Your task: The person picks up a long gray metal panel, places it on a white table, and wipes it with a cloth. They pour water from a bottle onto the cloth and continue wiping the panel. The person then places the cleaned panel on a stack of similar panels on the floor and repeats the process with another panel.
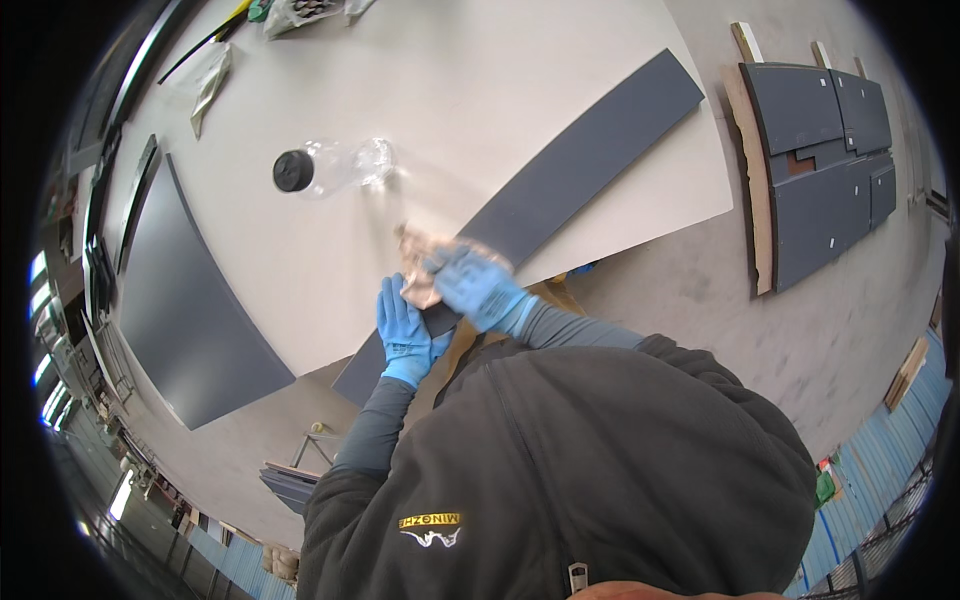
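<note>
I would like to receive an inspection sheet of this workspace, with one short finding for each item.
Surface: white table, partly covered.
Job's things: long grey panel lies diagonally, its upper part over the table; crumpled beige cloth is on it.
Clutter: clear bottle with black cap, lying on its side; plastic bag at the far edge.
Hands: left hand, blue-gloved, lies across the panel, fingers straight; right hand, gloved alike and blurred, holds the cloth.
Cables: nothing seen.
Surroundings: grey panels grouped at the right; wide grey panel at the left.
</note>
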### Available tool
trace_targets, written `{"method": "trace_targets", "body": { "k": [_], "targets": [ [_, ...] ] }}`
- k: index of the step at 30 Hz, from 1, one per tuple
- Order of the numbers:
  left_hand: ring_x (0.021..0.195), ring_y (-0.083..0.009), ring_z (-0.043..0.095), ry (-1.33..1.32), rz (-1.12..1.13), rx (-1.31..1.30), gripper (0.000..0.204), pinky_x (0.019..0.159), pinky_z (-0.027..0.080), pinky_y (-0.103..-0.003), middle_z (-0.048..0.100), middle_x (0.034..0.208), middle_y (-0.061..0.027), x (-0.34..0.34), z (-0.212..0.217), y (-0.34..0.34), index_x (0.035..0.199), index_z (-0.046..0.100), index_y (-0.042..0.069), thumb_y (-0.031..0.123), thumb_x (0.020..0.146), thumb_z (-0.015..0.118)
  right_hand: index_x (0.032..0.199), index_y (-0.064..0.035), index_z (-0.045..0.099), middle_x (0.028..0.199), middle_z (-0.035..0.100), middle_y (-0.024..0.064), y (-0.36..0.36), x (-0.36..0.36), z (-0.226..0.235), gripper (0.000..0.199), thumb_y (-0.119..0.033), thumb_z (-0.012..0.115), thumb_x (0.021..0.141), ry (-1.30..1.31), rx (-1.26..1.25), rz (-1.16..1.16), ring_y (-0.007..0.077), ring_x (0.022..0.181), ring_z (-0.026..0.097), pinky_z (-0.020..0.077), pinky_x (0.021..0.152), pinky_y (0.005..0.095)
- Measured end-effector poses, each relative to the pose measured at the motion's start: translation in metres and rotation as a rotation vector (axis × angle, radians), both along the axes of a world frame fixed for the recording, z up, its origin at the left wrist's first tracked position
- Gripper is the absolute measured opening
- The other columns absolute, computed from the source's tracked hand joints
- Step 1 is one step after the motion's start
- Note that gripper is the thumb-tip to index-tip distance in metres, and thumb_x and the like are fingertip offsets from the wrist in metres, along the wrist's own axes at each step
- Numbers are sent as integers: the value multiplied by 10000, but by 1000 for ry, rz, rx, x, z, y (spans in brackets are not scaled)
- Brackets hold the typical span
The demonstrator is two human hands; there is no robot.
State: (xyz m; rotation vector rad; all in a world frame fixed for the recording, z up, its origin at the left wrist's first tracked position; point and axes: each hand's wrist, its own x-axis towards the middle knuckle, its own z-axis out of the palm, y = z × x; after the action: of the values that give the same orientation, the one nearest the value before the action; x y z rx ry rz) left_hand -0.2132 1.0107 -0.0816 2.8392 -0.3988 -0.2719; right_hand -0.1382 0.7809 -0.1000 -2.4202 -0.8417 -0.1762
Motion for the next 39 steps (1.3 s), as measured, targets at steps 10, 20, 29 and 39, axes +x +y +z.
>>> {"method": "trace_targets", "body": {
  "k": [10,20,29,39],
  "targets": [
    [1599,-457,228,-23,3,-70,1136,1294,189,-563,258,1706,-282,-15,-2,13,1661,220,-36,577,826,687,1100,-136,669,1139,710,100,-127,95,4,313,-30,656,806,-144,-57,-536,347,1073,679,531,966,456],
    [1579,-456,272,-77,13,-110,1095,1286,212,-578,321,1674,-276,-18,-4,17,1638,264,-22,487,793,738,1547,-162,440,1708,312,175,-83,79,35,1094,-494,908,616,304,-537,-580,393,1602,225,190,1290,551],
    [1598,-435,242,-42,27,-106,1139,1298,195,-567,284,1699,-254,-17,-1,16,1656,242,-6,473,770,773,1510,-172,500,1715,316,180,-69,88,35,996,-493,910,661,350,-557,-621,378,1601,237,228,1285,496],
    [1588,-440,261,-81,33,-112,1084,1293,206,-569,299,1686,-268,-16,-4,14,1633,280,-17,473,787,747,1281,-101,673,1356,680,166,-126,83,9,373,-105,667,908,-107,-142,-451,328,1256,653,524,1035,417]
  ]
}}
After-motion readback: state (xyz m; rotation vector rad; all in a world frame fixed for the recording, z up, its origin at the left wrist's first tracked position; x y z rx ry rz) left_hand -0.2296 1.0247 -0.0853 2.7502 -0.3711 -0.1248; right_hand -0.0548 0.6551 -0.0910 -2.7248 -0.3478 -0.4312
